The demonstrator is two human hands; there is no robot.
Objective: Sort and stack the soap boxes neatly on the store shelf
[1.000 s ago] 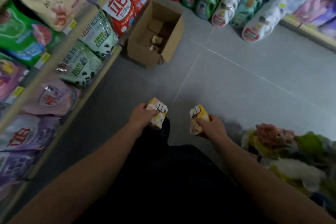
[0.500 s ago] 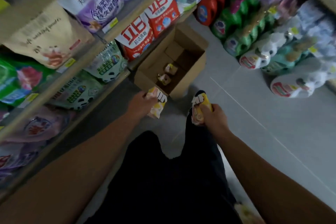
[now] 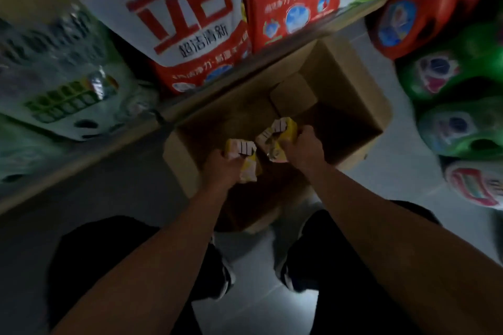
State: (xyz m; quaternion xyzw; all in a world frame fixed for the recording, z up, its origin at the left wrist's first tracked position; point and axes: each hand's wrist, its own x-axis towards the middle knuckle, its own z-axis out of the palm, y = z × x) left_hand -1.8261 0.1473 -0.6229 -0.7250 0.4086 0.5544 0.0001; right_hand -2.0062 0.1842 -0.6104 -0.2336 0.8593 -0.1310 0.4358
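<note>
On my far left the shelf [image 3: 81, 155] carries a pale bag [image 3: 62, 81] and red-and-white detergent bags [image 3: 196, 35], all smeared by blur. My left hand [image 3: 223, 168] is curled round a yellow soap box [image 3: 243, 156], holding it over the near edge of the open cardboard carton [image 3: 353, 84] on the floor. Just beside it, my right hand [image 3: 300, 148] grips a second soap box [image 3: 279, 139] above the carton's inside. These feel like light, thin card packs: stiff enough to stack, I'd guess, but easy to dent, so I'd hold them by the flat sides, not the corners. Whether more boxes lie in the carton I cannot tell; my hands and shadow cover its floor. Green bottles [image 3: 457, 128] at the right are cut off, and their labels are unreadable.
</note>
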